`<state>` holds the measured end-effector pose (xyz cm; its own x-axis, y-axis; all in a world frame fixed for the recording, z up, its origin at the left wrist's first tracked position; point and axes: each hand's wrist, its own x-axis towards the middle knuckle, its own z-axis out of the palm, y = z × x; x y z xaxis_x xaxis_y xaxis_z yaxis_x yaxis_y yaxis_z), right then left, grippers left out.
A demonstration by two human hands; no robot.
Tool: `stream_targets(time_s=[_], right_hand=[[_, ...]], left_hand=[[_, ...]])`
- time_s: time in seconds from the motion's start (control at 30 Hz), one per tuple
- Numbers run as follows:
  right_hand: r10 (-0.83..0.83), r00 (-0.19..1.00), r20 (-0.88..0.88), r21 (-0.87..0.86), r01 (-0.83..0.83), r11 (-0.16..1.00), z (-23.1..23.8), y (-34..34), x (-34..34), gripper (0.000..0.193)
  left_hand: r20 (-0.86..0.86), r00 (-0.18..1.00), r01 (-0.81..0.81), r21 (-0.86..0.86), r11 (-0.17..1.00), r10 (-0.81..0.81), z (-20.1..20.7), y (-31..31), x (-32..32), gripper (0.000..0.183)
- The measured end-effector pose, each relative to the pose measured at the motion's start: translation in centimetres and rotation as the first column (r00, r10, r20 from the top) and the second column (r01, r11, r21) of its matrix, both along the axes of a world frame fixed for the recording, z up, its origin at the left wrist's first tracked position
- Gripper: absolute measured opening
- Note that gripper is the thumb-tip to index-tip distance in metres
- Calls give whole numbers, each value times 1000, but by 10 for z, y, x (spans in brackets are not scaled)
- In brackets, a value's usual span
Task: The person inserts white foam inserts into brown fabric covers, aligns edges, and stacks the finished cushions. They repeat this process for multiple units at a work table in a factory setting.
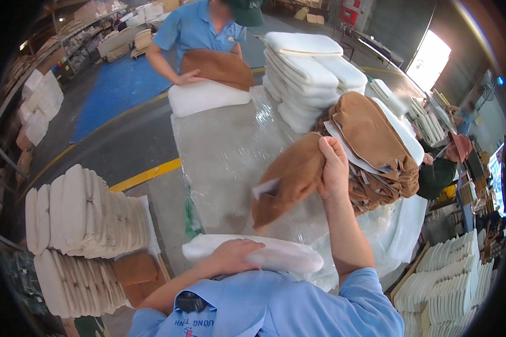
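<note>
A rounded, floppy brown fabric cover (292, 177) hangs slantwise above the near half of the table, its upper end by the person's right hand (334, 163). The grip of that hand is closed, thumb and fingers pinching the cover's upper right edge. A small pale patch shows near the cover's lower left side.

Just below it, a long white padded cushion (287, 254) with rounded ends lies crosswise at the table's near edge, against the person's light blue shirt (264, 303). The left hand (236, 255) rests on top of it, fingers extended and uncurled.

The table (219, 151) is grey with a shiny, clear plastic covering. To the right of the held cover is a thick heap of brown fabric covers (371, 129) with white edges showing. Beyond that rises a tall stack of folded white pads (309, 62).

Across the table at the far left corner, a co-worker in a blue shirt and dark green cap (177, 25) has a hand at a second brown cover (219, 67), which touches a white pad (208, 101).

At lower left stand two tiers of cream-white pads (78, 213); at lower right, rows of white pads (447, 281). A bright blue floor mat (115, 92) lies farther back.
</note>
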<state>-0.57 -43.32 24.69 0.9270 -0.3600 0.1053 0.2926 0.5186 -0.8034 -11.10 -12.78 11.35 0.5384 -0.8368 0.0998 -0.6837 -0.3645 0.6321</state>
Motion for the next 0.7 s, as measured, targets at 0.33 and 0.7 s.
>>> stream_targets(time_s=[0.33,0.7], right_hand=[[-99,993,-67,99,105,990,-6,2,-33,8],[-230,970,-76,196,241,951,-25,-15,-48,9]], left_hand=[[-540,752,-655,-549,520,378,41,-71,59,46],[-762,648,-517,-445,731,-5,64,-83,74,36]])
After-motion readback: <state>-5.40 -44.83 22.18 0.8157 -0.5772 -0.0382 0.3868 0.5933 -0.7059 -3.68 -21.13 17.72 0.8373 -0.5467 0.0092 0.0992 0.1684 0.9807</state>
